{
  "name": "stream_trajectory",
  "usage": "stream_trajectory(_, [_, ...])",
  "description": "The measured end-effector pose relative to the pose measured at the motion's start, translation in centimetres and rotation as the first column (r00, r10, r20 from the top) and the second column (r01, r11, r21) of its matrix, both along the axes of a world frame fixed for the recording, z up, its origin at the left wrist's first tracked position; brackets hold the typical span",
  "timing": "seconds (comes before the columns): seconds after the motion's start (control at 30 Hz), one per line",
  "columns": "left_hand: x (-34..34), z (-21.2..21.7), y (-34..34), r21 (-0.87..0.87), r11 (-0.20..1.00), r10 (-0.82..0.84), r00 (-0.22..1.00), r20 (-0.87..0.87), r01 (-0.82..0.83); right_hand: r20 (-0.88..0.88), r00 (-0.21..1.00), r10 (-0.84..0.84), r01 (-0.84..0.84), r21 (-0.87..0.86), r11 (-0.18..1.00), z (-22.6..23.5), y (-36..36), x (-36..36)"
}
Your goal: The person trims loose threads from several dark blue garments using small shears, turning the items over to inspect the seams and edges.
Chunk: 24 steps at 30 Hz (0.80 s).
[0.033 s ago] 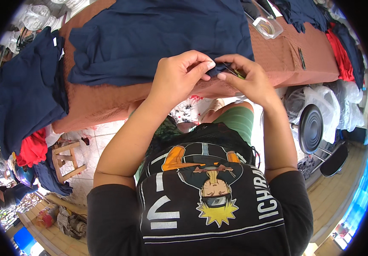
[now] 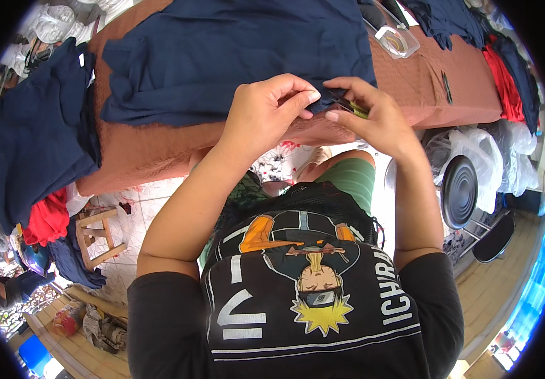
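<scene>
A dark navy garment [image 2: 234,50] lies spread on a table covered in brown cloth [image 2: 158,148]. My left hand [image 2: 266,114] and my right hand [image 2: 373,117] meet at the table's front edge. Both pinch the garment's near corner between thumb and fingers. A small yellow-green thing [image 2: 359,112] shows under my right fingers; I cannot tell what it is. My forearms reach up from my black printed shirt.
A pile of navy clothes [image 2: 38,126] hangs over the table's left end, with red cloth [image 2: 48,218] and a wooden stool [image 2: 98,234] below. A clear plastic container [image 2: 399,38] and red garments [image 2: 506,76] lie far right. A black round seat [image 2: 459,189] and white bags [image 2: 493,158] stand beside me.
</scene>
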<state>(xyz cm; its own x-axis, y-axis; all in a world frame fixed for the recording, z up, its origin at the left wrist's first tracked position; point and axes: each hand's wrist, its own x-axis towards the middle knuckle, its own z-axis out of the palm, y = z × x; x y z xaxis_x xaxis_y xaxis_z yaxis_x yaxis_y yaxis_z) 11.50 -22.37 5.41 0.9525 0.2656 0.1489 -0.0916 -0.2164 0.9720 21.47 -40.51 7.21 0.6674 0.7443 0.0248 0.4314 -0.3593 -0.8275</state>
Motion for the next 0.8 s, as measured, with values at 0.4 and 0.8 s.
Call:
stream_trajectory(0.4, [-0.2,1.7,0.3,0.086,0.994,-0.055,0.996,-0.069,0.061,0.304,0.922,0.241,-0.200,-0.161,0.966,6.0,-0.5,0.5])
stream_trajectory(0.8, [-0.3,1.9,0.2,0.129,0.990,-0.044,0.995,-0.085,0.054,0.359,0.875,0.325,-0.281,-0.171,0.944,5.2,0.9,0.7])
